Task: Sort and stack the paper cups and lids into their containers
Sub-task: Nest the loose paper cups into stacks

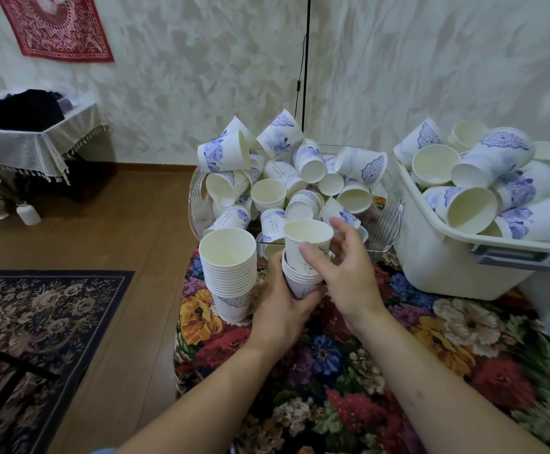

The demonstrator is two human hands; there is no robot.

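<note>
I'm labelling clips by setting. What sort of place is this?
Probably a room in a home: a floral rug on wood flooring, a red wall hanging, and a fringed cloth on a side table. Paper cups are being stacked on a flower-patterned cloth.

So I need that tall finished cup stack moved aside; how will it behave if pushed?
The tall stack looks light, being thin paper, and probably tips easily: it is narrow, high and stands free on the soft floral cloth. Squeezing would likely dent it.
</note>
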